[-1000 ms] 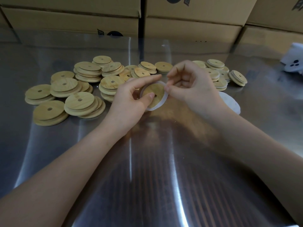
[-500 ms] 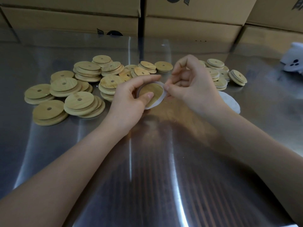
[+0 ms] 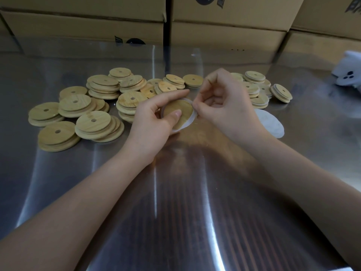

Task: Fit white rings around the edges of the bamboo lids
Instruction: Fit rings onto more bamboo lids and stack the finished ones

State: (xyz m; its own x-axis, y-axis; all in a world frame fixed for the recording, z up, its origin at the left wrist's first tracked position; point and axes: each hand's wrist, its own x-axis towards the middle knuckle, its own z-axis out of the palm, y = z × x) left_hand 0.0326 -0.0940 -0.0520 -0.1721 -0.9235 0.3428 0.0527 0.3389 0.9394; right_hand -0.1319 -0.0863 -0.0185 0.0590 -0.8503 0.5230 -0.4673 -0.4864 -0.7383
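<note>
My left hand (image 3: 154,118) holds a round bamboo lid (image 3: 182,112) above the steel table, thumb pressed on its face and fingers curled round its far edge. A white ring (image 3: 190,123) sits partly round the lid's rim. My right hand (image 3: 224,102) pinches the ring at the lid's right edge. A large heap of bare bamboo lids (image 3: 93,106) with centre holes lies to the left. A smaller group of lids (image 3: 257,89) lies behind my right hand.
A pile of white rings (image 3: 271,124) lies on the steel table (image 3: 175,212) just right of my right wrist. Cardboard boxes (image 3: 224,26) line the back edge. A white object with dark dots (image 3: 347,75) sits at far right.
Both hands have shifted slightly left and up with the lid. My left thumb has slid further onto the lid's face while the right fingers work the ring along the rim.
</note>
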